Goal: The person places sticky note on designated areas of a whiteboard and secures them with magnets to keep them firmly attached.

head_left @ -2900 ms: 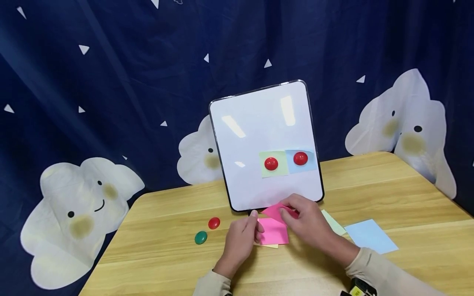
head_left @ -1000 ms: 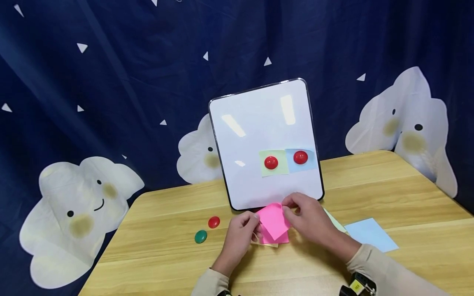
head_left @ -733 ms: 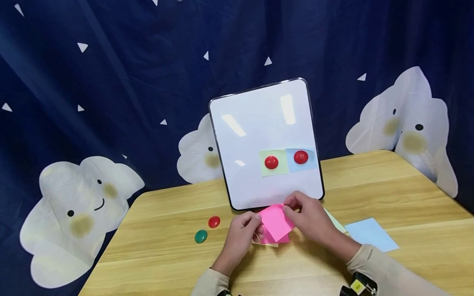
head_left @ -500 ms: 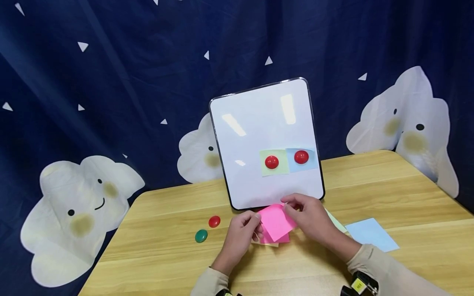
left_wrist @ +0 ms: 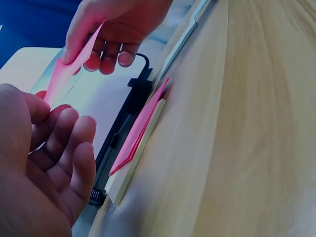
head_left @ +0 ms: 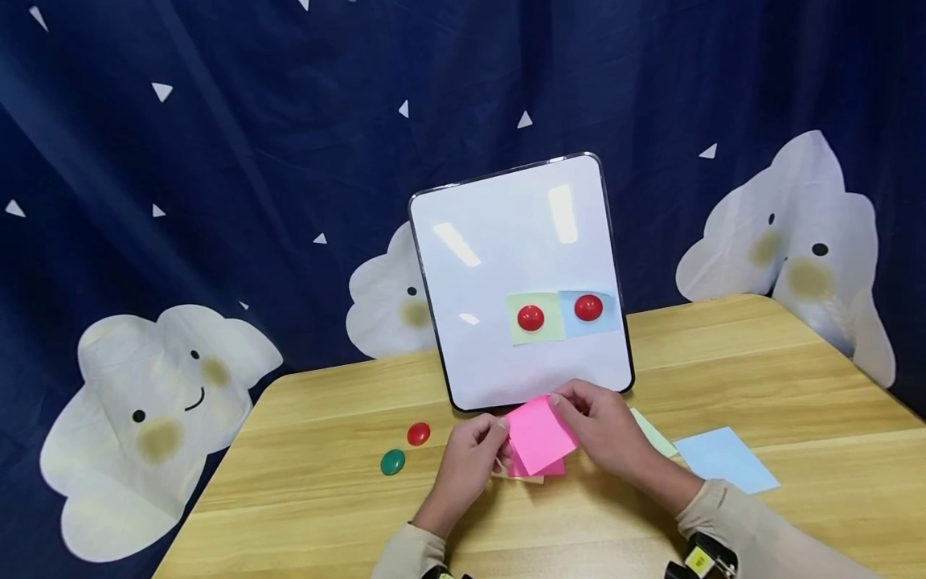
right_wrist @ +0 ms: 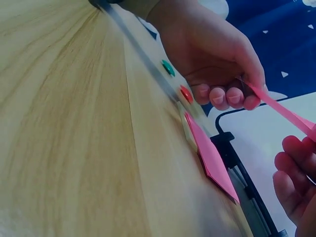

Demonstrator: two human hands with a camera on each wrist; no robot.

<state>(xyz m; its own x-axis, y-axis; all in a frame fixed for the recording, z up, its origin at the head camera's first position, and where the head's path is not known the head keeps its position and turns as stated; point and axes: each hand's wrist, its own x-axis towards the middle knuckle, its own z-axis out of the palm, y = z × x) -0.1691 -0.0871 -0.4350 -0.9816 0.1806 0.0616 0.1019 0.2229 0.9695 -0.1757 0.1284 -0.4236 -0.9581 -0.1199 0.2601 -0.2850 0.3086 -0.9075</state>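
A pink sticky note (head_left: 542,434) is stretched between both hands in front of the whiteboard's lower edge. My left hand (head_left: 470,458) pinches its left corner between thumb and finger. At the upper right corner, my right hand (head_left: 600,422) pinches it the same way. In the left wrist view the held pink note (left_wrist: 66,79) hangs in the air, apart from the table. Below it on the table lies a pink sticky-note pad (left_wrist: 138,131) on top of a pale yellow pad (left_wrist: 118,185), both partly hidden by the held note in the head view.
Behind the hands leans a whiteboard (head_left: 506,241), bearing a green note (head_left: 547,331) and a blue note (head_left: 604,323) under red magnets. On the wooden table (head_left: 311,466) lie a red magnet (head_left: 418,433) and a green magnet (head_left: 393,461) at left, a blue pad (head_left: 727,460) and pale green pad (head_left: 653,434) at right.
The pink note was peeled up off the pad and turned to face the head camera. The right fingers have shifted to its upper corner; the left hand has barely moved lately.
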